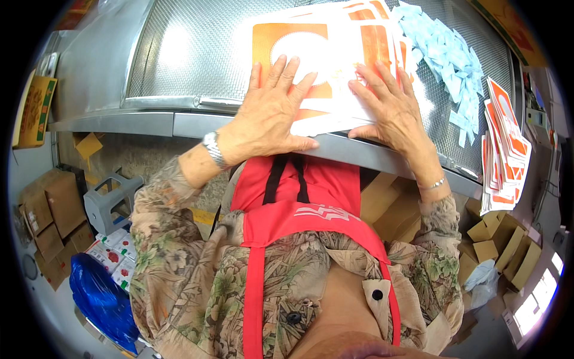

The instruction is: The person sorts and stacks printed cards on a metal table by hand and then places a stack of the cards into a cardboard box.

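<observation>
My left hand (pixel 276 107) lies spread on an orange-and-white printed packaging bag (pixel 293 33), its thumb reaching down over the metal table edge. My right hand (pixel 390 103) rests with fingers apart on the right side of the same spread of flat bags. Neither hand has its fingers closed around anything. Behind them, more overlapping orange-and-white bags (pixel 370 15) fan out across the metal mesh work surface (pixel 215 45). Just right of these bags is a loose heap of small light-blue sachets (pixel 448 58). Glare washes out part of the bags' print.
A stack of similar bags (pixel 504 152) sits at the surface's right edge. The table's front metal rail (pixel 363 155) runs before my red apron (pixel 309 220). Below are open cardboard boxes (pixel 502 244), a grey plastic stool (pixel 110 199) and a blue plastic bag (pixel 101 296). A yellow carton (pixel 38 110) stands far left.
</observation>
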### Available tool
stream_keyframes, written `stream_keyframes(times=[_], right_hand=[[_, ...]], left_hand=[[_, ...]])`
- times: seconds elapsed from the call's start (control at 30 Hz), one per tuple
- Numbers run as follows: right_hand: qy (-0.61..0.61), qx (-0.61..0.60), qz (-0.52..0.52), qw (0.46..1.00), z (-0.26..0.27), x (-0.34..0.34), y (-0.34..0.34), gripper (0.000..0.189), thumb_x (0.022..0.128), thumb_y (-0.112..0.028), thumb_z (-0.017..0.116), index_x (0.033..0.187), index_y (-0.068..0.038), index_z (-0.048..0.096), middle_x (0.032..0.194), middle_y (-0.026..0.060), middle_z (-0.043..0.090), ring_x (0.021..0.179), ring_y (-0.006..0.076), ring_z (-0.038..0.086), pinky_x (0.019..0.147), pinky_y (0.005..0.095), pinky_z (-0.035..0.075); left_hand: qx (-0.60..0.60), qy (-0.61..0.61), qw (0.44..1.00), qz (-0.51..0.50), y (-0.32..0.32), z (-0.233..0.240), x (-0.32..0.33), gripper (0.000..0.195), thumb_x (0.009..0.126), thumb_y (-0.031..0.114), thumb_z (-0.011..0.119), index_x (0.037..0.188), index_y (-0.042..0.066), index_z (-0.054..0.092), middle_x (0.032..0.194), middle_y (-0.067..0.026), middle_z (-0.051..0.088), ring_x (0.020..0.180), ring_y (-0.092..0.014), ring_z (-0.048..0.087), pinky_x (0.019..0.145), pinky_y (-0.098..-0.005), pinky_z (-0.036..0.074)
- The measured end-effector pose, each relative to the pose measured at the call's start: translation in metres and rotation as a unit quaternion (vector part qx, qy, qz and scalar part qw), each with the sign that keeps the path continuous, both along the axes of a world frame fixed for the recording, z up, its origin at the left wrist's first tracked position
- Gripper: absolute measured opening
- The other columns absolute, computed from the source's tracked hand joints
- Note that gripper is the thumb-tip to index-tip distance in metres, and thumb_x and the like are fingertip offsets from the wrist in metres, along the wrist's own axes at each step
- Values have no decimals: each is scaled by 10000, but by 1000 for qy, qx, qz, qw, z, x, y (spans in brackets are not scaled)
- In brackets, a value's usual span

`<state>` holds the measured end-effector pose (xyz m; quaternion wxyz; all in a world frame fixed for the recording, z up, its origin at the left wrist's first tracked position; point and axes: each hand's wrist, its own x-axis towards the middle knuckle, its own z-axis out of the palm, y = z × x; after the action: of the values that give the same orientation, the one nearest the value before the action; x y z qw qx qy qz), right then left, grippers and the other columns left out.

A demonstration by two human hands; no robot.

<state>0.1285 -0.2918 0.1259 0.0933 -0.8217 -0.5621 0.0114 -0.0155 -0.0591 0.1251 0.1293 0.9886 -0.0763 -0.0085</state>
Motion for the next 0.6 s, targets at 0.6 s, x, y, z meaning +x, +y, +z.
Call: stream_keyframes(times=[0.6], right_hand=[[32, 184, -18, 982, -1, -15, -27, 540, 816, -459, 687, 1165, -55, 607, 1262, 117, 579, 1136, 328, 535, 980, 457, 411]], left_hand=[[66, -107, 991, -47, 65, 25, 87, 758, 899, 594, 563, 1389, 25, 463, 1413, -221, 455, 1338, -381, 411, 1088, -564, 304]])
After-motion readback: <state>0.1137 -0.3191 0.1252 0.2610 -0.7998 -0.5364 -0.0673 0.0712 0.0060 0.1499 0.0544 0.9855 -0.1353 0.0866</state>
